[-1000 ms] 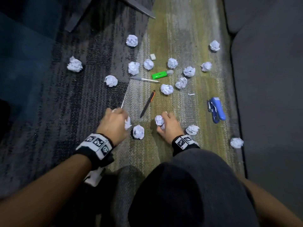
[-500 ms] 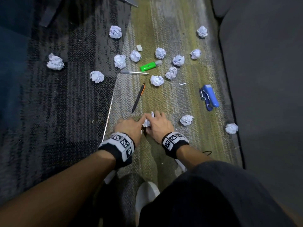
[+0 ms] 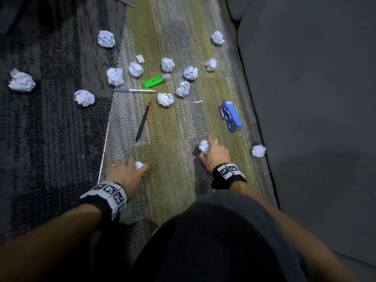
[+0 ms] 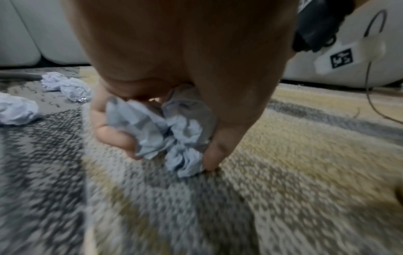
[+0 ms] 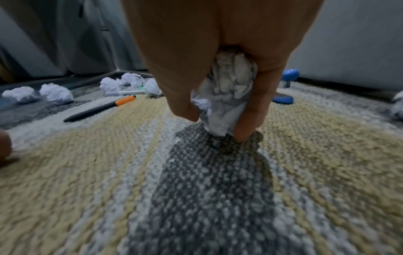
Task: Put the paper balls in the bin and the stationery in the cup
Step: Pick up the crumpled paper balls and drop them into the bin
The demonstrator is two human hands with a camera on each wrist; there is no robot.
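My left hand [image 3: 130,166] is low over the carpet and grips crumpled paper balls [image 4: 165,131] between thumb and fingers. My right hand [image 3: 208,146] is further right and curls round another paper ball [image 5: 226,96] that touches the floor. Several loose paper balls lie ahead, the nearest [image 3: 258,151] to the right of my right hand. Stationery on the carpet: a black and orange pen [image 3: 143,122], a grey pen [image 3: 135,90], a green highlighter [image 3: 154,81], a white eraser [image 3: 140,59] and a blue stapler [image 3: 231,116]. No bin or cup is in view.
A grey sofa [image 3: 315,98] runs along the right edge of the carpet. My knee [image 3: 213,241] fills the lower middle of the head view. A dark furniture leg [image 3: 122,1] stands at the far end. A small white scrap [image 3: 198,101] lies near the stapler.
My hands were together at the middle and have moved apart. The right hand went right and closed round the ball that lay there; the left hand drew back left with its paper.
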